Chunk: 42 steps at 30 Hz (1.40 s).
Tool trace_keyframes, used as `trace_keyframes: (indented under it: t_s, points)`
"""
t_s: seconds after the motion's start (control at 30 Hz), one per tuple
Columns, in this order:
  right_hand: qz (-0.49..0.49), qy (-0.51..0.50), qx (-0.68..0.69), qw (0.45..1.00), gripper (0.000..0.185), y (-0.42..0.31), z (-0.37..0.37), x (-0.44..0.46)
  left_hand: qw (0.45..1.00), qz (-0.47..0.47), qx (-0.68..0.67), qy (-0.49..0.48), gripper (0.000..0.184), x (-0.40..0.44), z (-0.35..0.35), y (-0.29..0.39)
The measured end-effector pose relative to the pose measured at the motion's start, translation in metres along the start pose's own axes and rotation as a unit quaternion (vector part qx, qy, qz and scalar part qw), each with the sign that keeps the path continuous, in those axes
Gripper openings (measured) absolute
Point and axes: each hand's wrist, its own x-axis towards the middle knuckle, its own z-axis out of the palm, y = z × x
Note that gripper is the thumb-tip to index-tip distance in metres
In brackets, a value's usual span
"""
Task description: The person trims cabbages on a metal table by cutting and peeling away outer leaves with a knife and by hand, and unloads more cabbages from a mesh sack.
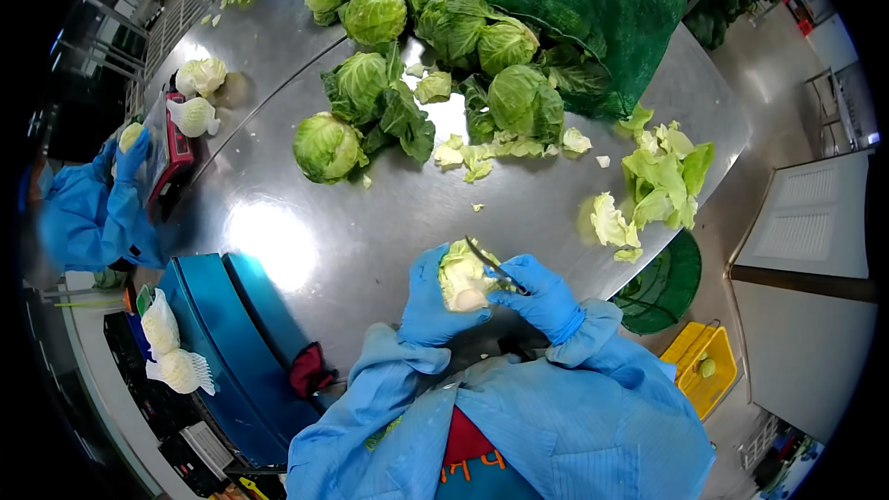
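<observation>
In a blue glove, my left hand (428,301) is wrapped round the left side of a trimmed cabbage (463,270), held above the near edge of the metal table (389,213). The pale cut stem end of the cabbage faces me. My right hand (542,296), also gloved in blue, grips a knife with a dark curved blade (483,257). The blade crosses the upper right of the cabbage, and the right fingertips are close against its side. Most of the knife handle is hidden in the right fist.
Several whole cabbages (375,14) lie at the back beside a green mesh sack (602,18). Loose leaves (662,176) are heaped at the right edge, above a green bin (662,287) and a yellow crate (704,366). At left, a co-worker's gloved hands (130,157) hold a pale item by a red scale (171,148).
</observation>
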Motion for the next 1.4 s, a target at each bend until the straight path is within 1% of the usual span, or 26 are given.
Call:
trace_keyframes:
  t_s: [0.1,0.13,0.2,0.3,0.33,0.37,0.4,0.47,0.5,0.53,0.6,0.63,0.7,0.8,0.83,0.9,0.93,0.97,1.0,1.1,1.13,1.2,1.23,1.27,1.3,1.4]
  points:
    - [0.028,-0.009,0.170,0.985,0.029,0.034,0.004,0.002,0.991,0.020,0.130,0.007,0.102,0.003,0.001,0.013]
    - [0.031,-0.018,0.146,0.989,0.027,0.036,0.002,0.002,0.984,0.029,0.175,0.007,0.102,0.004,0.001,0.018]
    - [0.035,-0.034,0.098,0.994,0.023,0.034,-0.007,0.005,0.984,0.012,0.177,0.012,0.103,0.005,0.004,0.019]
    - [0.081,-0.268,0.258,0.925,0.022,-0.029,-0.052,0.000,0.975,0.000,0.221,0.009,0.107,0.012,0.005,0.026]
    - [-0.015,-0.415,0.313,0.854,0.028,-0.015,-0.069,0.008,0.971,-0.003,0.241,0.006,0.108,0.012,0.006,0.028]
    - [-0.065,-0.413,0.397,0.817,0.043,-0.008,-0.078,0.005,0.978,0.000,0.210,-0.006,0.113,0.011,0.004,0.021]
    - [0.004,-0.317,0.372,0.872,0.055,-0.008,-0.086,0.003,0.984,0.004,0.179,-0.019,0.118,0.011,0.001,0.009]
    - [0.039,-0.157,0.164,0.973,0.069,-0.008,-0.092,0.015,0.993,0.024,0.097,-0.059,0.128,0.014,-0.003,-0.003]
    - [0.007,-0.094,-0.017,0.995,0.071,-0.001,-0.085,0.034,0.995,0.037,0.047,-0.086,0.132,0.016,-0.004,-0.005]
    - [-0.025,-0.029,-0.198,0.980,0.073,0.006,-0.073,0.047,0.992,0.049,-0.003,-0.112,0.137,0.018,-0.006,-0.006]
    - [-0.087,-0.069,-0.073,0.991,0.059,0.021,-0.040,0.066,0.994,0.028,-0.026,-0.104,0.139,0.018,-0.011,-0.011]
    - [-0.070,-0.102,-0.051,0.991,0.051,0.028,-0.027,0.072,0.994,0.015,-0.035,-0.101,0.140,0.017,-0.015,-0.008]
    - [-0.040,-0.168,-0.010,0.985,0.037,0.039,-0.009,0.086,0.998,-0.032,-0.034,-0.036,0.130,0.008,-0.028,0.020]
    - [0.051,-0.085,0.141,0.985,0.028,0.058,0.013,0.088,0.972,-0.190,-0.137,0.025,0.112,-0.015,-0.030,0.019]
    - [0.108,-0.084,0.209,0.968,0.028,0.056,0.016,0.085,0.947,-0.255,-0.189,0.040,0.105,-0.021,-0.029,0.014]
    - [0.222,-0.085,0.337,0.911,0.029,0.045,0.024,0.077,0.909,-0.275,-0.297,0.099,0.085,-0.025,-0.014,0.013]
    - [0.236,-0.068,0.386,0.889,0.029,0.041,0.028,0.072,0.912,-0.246,-0.298,0.139,0.079,-0.024,-0.004,-0.004]
    - [0.248,-0.052,0.434,0.865,0.029,0.038,0.033,0.068,0.913,-0.215,-0.298,0.178,0.073,-0.025,0.003,-0.016]
    - [0.259,-0.035,0.481,0.837,0.029,0.035,0.035,0.066,0.910,-0.183,-0.333,0.165,0.066,-0.019,0.002,0.000]
    - [0.265,0.036,0.537,0.800,0.032,0.036,0.014,0.059,0.886,-0.208,-0.394,0.132,0.068,-0.025,-0.011,-0.024]
    - [0.246,0.022,0.592,0.767,0.039,0.050,0.001,0.055,0.849,-0.231,-0.457,0.128,0.069,-0.026,-0.017,-0.019]
    - [0.203,0.038,0.644,0.737,0.040,0.079,-0.033,0.043,0.761,-0.275,-0.576,0.118,0.071,-0.025,-0.026,-0.006]
    - [0.175,0.131,0.447,0.867,0.042,0.086,-0.045,0.038,0.739,-0.260,-0.611,0.111,0.072,-0.025,-0.028,-0.007]
    - [0.136,0.212,0.222,0.942,0.044,0.091,-0.054,0.034,0.716,-0.244,-0.645,0.106,0.072,-0.024,-0.030,-0.010]
    - [0.086,0.280,-0.016,0.956,0.046,0.085,-0.056,0.033,0.693,-0.228,-0.677,0.100,0.073,-0.023,-0.032,-0.010]
    - [-0.027,0.312,-0.123,0.942,0.055,0.053,-0.048,0.031,0.750,-0.188,-0.623,0.120,0.077,-0.013,-0.028,-0.006]
